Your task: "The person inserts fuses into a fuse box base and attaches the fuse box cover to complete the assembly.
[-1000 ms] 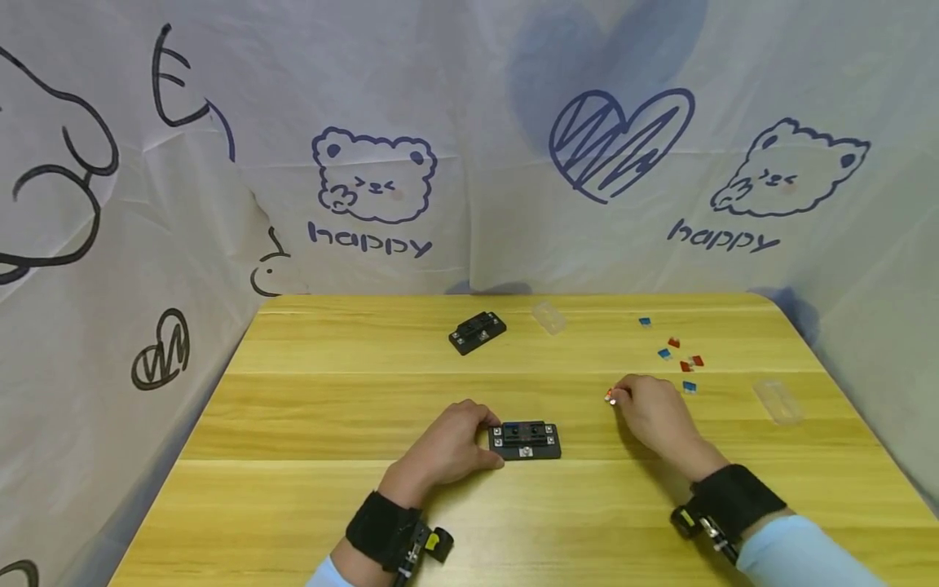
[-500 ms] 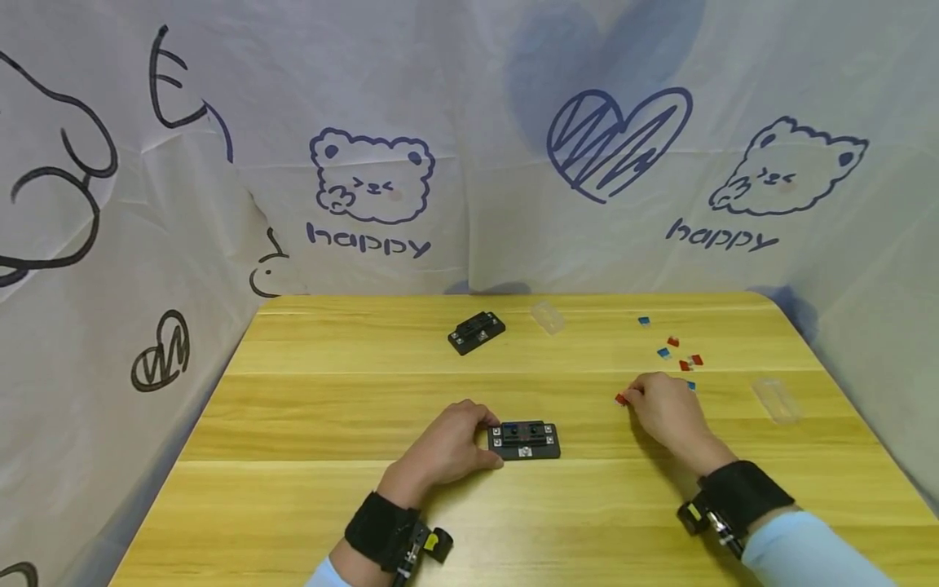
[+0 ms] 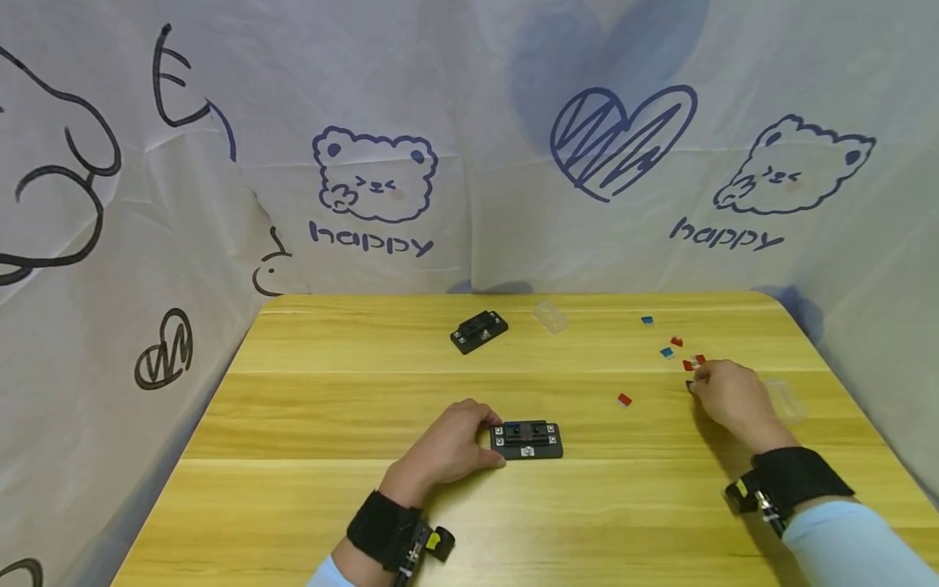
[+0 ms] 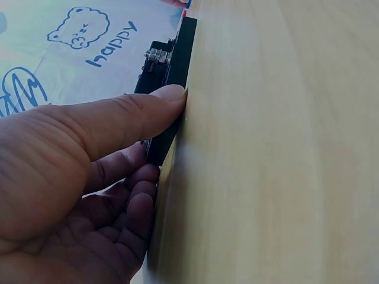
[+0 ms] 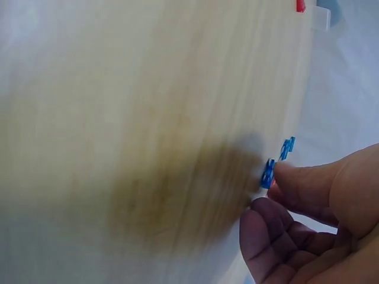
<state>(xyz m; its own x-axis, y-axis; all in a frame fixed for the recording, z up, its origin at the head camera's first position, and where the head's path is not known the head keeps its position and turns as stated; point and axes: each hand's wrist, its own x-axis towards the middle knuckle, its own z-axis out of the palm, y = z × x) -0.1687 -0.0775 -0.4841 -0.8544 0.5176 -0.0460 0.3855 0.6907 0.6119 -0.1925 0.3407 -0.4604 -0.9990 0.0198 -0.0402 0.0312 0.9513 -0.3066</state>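
Observation:
My left hand [image 3: 455, 444] grips the left end of a black fuse block [image 3: 526, 440] lying on the table, thumb along its near edge. The block [image 4: 177, 71] shows metal terminals and a bit of blue on top. Over at the right, my right hand [image 3: 734, 395] has thumb and fingertips pinched at a blue blade fuse [image 5: 268, 173], mostly hidden by the fingers in the head view. A red blade fuse [image 3: 624, 399] lies alone between the two hands.
Several red and blue fuses lie beyond the right hand, among them a blue fuse [image 3: 667, 352] and a red fuse [image 3: 676, 341]. A second black fuse block [image 3: 479, 331] and a clear cover [image 3: 550, 317] sit at the back. Another clear cover [image 3: 786, 401] is partly behind the right hand.
The right hand has set the red fuse down on the table, let go of it and moved right to a blue fuse. The left hand and its fuse block have stayed put.

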